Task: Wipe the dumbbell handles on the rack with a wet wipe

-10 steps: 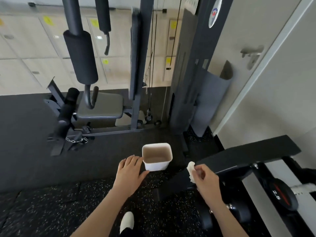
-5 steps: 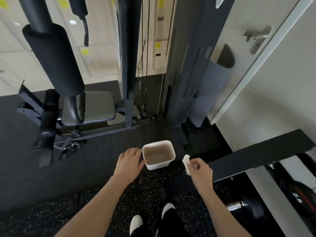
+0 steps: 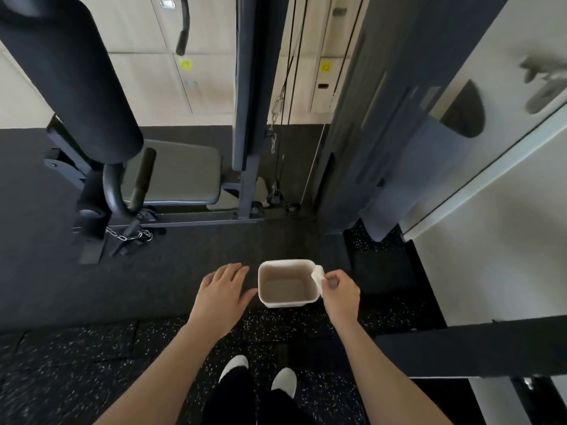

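Head view: the right hand (image 3: 339, 289) pinches the wipe (image 3: 318, 276), now at the bin's (image 3: 283, 303) right rim rather than over the rack (image 3: 460, 345). The left hand (image 3: 222, 294) stays spread, holding nothing, just left of the bin.

Bin (image 3: 283, 303) sits on the floor (image 3: 92, 286) straight ahead, btw my hands. Left hand (image 3: 221, 294) is just left of it, not touching. Right hand (image 3: 339, 291) is at its right side w/ the wipe (image 3: 318, 276) pinched over the far-right corner; can't tell if wipe touches the rim. My feet (image 3: 234, 363) are nearer me, below the bin. Rack (image 3: 460, 348) comes in from the right edge, right of my right arm. Beyond the bin is the gym machine: seat (image 3: 181, 176) left of centre, post (image 3: 248, 87) at the seat's right end, cables (image 3: 291, 56) right of the post. Roller pad (image 3: 70, 75) hangs top left, in front of the seat. Chain (image 3: 129, 234) is on the floor at the machine's base, left. Lockers (image 3: 199, 72) line the back wall. Rolled mat (image 3: 429, 154) leans right of the machine, door handle (image 3: 543, 84) top right.
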Demonstrator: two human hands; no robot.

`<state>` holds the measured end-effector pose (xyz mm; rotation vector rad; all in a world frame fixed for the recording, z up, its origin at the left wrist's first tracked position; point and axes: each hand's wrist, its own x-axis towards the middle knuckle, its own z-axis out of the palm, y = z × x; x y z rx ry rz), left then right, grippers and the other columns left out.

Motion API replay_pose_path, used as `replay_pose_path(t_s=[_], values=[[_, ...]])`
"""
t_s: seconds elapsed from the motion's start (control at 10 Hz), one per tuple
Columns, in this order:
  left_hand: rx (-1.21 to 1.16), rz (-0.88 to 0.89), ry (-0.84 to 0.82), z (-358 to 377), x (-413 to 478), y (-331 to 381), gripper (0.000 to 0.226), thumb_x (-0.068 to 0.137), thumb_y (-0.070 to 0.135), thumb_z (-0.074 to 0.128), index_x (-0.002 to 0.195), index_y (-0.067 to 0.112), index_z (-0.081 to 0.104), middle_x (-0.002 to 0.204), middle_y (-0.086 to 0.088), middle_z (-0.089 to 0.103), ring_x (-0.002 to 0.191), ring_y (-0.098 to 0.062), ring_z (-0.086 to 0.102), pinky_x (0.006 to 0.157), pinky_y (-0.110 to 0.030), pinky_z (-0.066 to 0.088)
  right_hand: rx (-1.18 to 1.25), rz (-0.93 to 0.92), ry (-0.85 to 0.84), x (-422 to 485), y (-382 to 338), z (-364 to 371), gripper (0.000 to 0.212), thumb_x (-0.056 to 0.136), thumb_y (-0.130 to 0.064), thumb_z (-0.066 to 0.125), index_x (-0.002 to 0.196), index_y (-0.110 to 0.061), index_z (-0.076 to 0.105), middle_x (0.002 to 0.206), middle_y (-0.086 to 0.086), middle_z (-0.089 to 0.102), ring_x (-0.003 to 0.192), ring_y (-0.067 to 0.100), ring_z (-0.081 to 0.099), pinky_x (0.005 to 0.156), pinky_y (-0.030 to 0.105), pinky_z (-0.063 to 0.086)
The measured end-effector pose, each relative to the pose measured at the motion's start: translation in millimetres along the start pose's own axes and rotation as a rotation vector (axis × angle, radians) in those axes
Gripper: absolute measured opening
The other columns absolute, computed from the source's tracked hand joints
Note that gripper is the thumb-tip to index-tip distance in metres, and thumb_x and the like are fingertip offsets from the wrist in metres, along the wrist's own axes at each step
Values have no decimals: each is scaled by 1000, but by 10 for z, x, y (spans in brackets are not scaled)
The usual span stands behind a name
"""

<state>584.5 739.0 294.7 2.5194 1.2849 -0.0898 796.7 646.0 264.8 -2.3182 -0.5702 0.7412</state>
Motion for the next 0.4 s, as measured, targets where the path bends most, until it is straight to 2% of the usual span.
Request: replay_pose_path(t_s=[0.2,0.3,0.4], values=[[20,-9,-27,24,191,-124,56,94,50,41,141,20,40,145,2,41,136,-18,35,109,-39,29,-79,21,-217,439,-35,229,33,87,-14,57,120,-15,59,118,8,61,108,26,57,91,40,48],[17,-16,-39,-28,222,-139,57,95,50,40,143,20,38,147,1,39,137,-19,33,110,-39,27,-86,42,-213,457,45,198,38,89,-12,55,127,-12,53,125,10,57,115,26,55,96,40,46],[59,2,-75,-69,272,-86,57,95,51,37,144,21,34,149,3,35,138,-17,30,111,-36,25,-80,55,-185,421,99,135,39,89,-11,56,128,-11,52,124,11,58,114,25,55,94,37,46]])
